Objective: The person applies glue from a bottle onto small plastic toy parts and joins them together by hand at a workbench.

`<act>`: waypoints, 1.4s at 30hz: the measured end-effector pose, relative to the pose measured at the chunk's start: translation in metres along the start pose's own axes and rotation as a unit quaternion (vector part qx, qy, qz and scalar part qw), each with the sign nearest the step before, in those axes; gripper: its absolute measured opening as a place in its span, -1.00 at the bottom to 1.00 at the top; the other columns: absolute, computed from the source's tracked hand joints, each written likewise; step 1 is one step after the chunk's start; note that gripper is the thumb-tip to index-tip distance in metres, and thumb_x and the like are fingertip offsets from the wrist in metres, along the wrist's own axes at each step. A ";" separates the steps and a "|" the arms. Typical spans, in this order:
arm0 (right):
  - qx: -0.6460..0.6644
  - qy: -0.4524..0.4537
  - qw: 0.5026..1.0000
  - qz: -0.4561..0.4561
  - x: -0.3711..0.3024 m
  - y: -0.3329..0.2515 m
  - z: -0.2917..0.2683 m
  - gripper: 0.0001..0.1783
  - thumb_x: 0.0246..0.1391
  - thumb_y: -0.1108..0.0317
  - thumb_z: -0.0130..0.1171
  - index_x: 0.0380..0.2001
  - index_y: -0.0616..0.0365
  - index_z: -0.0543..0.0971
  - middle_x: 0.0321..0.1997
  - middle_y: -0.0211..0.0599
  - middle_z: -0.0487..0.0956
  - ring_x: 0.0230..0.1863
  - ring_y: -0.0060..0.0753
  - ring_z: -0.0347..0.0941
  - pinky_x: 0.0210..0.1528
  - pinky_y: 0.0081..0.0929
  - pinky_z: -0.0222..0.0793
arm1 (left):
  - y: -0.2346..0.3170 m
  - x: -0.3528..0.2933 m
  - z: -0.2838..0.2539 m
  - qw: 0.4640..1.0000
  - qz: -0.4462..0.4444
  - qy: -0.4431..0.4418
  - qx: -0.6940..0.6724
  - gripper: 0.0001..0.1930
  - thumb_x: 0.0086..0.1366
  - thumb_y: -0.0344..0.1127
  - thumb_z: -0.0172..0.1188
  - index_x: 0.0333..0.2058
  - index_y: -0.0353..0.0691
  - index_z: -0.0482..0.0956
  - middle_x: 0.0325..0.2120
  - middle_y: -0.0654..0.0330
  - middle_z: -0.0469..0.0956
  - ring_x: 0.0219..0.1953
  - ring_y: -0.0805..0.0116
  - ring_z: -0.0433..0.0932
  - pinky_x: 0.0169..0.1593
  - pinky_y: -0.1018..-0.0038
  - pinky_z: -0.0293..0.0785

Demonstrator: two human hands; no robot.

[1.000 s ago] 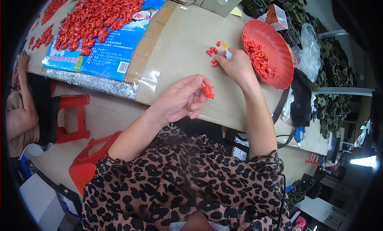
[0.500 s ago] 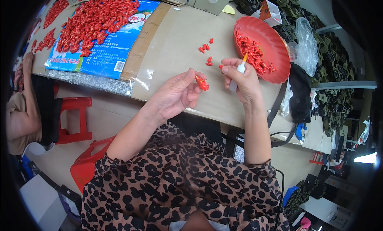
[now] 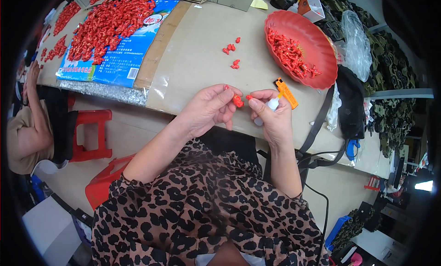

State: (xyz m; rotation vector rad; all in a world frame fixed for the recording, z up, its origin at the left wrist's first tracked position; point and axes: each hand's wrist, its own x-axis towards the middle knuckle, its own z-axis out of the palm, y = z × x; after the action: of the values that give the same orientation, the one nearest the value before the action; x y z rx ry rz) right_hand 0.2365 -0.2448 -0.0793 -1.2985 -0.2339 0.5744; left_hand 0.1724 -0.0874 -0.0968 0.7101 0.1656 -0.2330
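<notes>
Over the table's near edge, my left hand (image 3: 204,107) pinches a small glossy red plastic figure piece (image 3: 238,101) between thumb and fingers. Close on its right, my right hand (image 3: 279,123) grips a small white squeeze bottle (image 3: 273,104) with a yellow tip. The thumb and forefinger of that same hand also pinch a tiny red part (image 3: 249,97), held a small gap from the figure piece. Beyond my hands lie several loose red pieces (image 3: 235,64). To the right stands a red scalloped bowl (image 3: 325,52) with many red parts inside.
An orange, black-ended flat tool (image 3: 286,93) lies beside my right hand. Many red pieces (image 3: 112,25) cover a blue printed sheet (image 3: 108,66) at left. A black bag (image 3: 351,100) and clear plastic (image 3: 356,45) flank the bowl. Another person's arm (image 3: 34,89) rests at far left.
My right hand has moved down and left from beside the bowl toward my left hand, bringing the bottle and tiny red part. The orange tool now shows where that hand was.
</notes>
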 end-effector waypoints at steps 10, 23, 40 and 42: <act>-0.057 0.027 0.998 -0.023 -0.004 0.002 -0.002 -0.85 -0.15 0.47 0.17 -0.44 0.28 0.48 -0.49 -0.34 0.51 -0.60 -0.73 0.32 -0.56 -0.78 0.24 | -0.003 -0.001 0.003 0.999 0.023 0.003 0.042 -0.77 0.23 -0.24 -0.10 -0.29 -0.31 0.36 -0.52 0.26 0.38 -0.64 0.61 0.32 -0.57 0.57 0.46; 0.033 0.001 0.999 -0.019 -0.008 0.003 0.000 -0.86 -0.14 0.48 0.15 -0.45 0.30 0.47 -0.52 -0.34 0.49 -0.61 -0.70 0.32 -0.55 -0.78 0.23 | -0.008 0.000 0.005 0.996 0.047 0.021 0.080 -0.78 0.24 -0.26 -0.13 -0.28 -0.30 0.35 -0.60 0.28 0.36 -0.67 0.61 0.32 -0.58 0.57 0.46; -0.052 0.014 0.997 -0.059 -0.012 0.006 0.004 -0.92 -0.13 0.47 0.15 -0.55 0.27 0.50 -0.60 -0.42 0.44 -0.59 -0.71 0.27 -0.54 -0.77 0.18 | -0.011 0.001 0.006 0.992 0.063 0.032 0.104 -0.80 0.23 -0.30 -0.11 -0.29 -0.32 0.36 -0.62 0.26 0.35 -0.67 0.59 0.33 -0.59 0.57 0.45; -0.053 0.017 0.997 -0.058 -0.012 0.005 0.004 -0.92 -0.13 0.47 0.15 -0.55 0.26 0.50 -0.60 -0.42 0.44 -0.58 -0.72 0.27 -0.54 -0.77 0.18 | -0.010 0.000 0.008 0.992 0.062 0.033 0.106 -0.80 0.23 -0.30 -0.11 -0.29 -0.32 0.36 -0.62 0.26 0.35 -0.67 0.59 0.33 -0.59 0.57 0.45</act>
State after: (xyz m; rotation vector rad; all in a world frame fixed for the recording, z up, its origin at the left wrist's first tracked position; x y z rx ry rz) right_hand 0.2230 -0.2471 -0.0814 -1.3862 -0.3122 0.4455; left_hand 0.1706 -0.1002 -0.0978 0.9359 0.1604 -0.1078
